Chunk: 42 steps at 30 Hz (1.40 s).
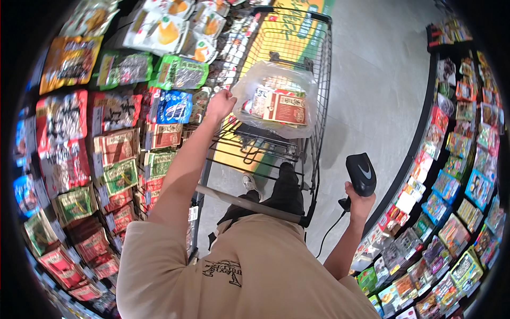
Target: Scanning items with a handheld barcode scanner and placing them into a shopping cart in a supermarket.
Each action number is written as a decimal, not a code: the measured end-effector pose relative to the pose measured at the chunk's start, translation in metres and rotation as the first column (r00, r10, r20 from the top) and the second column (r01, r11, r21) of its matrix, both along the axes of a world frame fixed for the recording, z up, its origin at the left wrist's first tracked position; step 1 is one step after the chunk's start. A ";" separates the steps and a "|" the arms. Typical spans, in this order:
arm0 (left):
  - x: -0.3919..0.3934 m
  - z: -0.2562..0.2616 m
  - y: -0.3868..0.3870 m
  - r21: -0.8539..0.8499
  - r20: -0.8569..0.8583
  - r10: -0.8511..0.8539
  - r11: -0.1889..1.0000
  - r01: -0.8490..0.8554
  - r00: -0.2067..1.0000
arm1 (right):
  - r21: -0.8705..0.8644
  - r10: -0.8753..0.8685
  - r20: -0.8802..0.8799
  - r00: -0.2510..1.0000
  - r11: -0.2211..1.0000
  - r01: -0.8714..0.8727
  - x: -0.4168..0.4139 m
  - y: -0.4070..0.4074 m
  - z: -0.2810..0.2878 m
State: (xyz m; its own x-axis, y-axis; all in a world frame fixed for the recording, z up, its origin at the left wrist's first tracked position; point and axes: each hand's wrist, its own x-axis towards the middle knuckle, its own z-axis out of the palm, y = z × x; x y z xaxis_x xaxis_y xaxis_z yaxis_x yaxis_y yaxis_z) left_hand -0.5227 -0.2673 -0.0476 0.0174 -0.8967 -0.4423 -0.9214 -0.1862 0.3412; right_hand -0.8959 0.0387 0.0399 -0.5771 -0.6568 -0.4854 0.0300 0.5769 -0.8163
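My right hand (359, 201) grips a black handheld barcode scanner (361, 173), and its cable (331, 234) hangs down beside me. My left hand (221, 105), fingers curled, is over the left side of a black wire shopping cart (323, 79). It is close to the rim of a clear plastic bag (255, 73); whether it pinches anything is hidden. Inside the bag lies a red and cream food packet (285, 108) on top of other packets. The cart's bar handle (251, 204) crosses in front of my waist.
Shelves of packaged foods (116, 145) rise close on my left. On the right, a curved-looking shelf row (444, 187) holds many small snack packets. Grey floor (366, 91) runs between cart and right shelves. A yellow and green printed panel (285, 24) shows through the cart.
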 end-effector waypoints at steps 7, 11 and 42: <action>0.107 0.105 0.131 -0.246 0.134 0.025 0.969 0.008 0.991 | -0.020 0.084 -0.084 0.993 0.996 -0.086 0.054 0.004 0.039; 0.153 0.092 0.207 -0.312 0.033 0.112 0.945 -0.096 0.993 | -0.187 0.006 -0.215 0.977 0.981 -0.047 0.104 0.030 0.055; 0.159 0.083 0.192 -0.514 -0.108 0.164 0.835 -0.196 0.981 | -0.151 0.284 -0.101 0.954 0.943 -0.297 0.200 0.103 0.012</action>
